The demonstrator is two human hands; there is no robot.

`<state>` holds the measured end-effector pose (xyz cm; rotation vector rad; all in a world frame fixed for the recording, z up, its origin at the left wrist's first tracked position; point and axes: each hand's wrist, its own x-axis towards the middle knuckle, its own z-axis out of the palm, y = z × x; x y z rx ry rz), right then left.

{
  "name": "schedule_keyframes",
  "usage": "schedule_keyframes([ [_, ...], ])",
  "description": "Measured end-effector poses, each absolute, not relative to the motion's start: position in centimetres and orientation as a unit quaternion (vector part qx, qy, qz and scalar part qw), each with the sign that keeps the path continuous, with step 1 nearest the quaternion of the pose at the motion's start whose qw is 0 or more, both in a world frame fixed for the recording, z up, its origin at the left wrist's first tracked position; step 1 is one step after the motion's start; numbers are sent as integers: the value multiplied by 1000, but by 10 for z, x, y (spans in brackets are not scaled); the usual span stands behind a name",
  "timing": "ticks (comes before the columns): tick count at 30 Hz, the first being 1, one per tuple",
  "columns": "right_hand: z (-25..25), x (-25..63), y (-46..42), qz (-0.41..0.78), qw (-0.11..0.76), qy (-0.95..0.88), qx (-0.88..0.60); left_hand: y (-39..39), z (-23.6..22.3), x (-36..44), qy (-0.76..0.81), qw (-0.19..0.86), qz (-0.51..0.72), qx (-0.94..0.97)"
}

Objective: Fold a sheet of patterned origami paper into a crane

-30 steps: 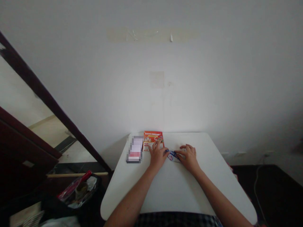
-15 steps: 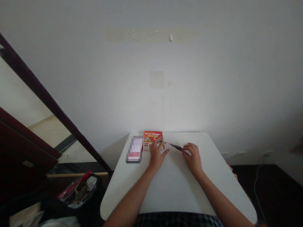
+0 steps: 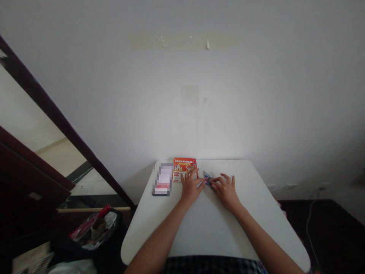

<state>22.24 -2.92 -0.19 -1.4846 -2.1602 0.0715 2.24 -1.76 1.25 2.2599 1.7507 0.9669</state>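
By table point(image 3: 213, 232) — filled bag point(image 3: 116, 229), both hands point(image 3: 191, 189) point(image 3: 227, 193) pinching card point(image 3: 208, 179)

Our left hand point(image 3: 190, 188), our right hand point(image 3: 227, 192): two, bare, fingertips close together, upper fingers spread; forearms bare, angled inward.

Small blue patterned paper point(image 3: 208, 178) slants between both hands point(image 3: 192, 187).
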Motion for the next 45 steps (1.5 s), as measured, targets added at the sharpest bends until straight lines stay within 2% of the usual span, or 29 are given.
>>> schedule_keyframes([
  [4,-7,226,-23,62,263,-791,-548,-19,13,24,598,72,275,749],
  [7,-12,228,-19,42,264,-782,-563,-19,13,25,598,75,259,754],
  [12,-16,227,-19,5,248,-786,-567,-19,13,25,591,76,252,763],
  [22,-14,224,-21,26,255,-777,-575,-17,14,24,581,98,261,765],
  [31,-15,225,-21,29,260,-779,-570,-18,10,21,583,72,245,772],
  [45,-22,236,-11,51,322,-781,-533,-21,13,11,567,68,227,789],
])
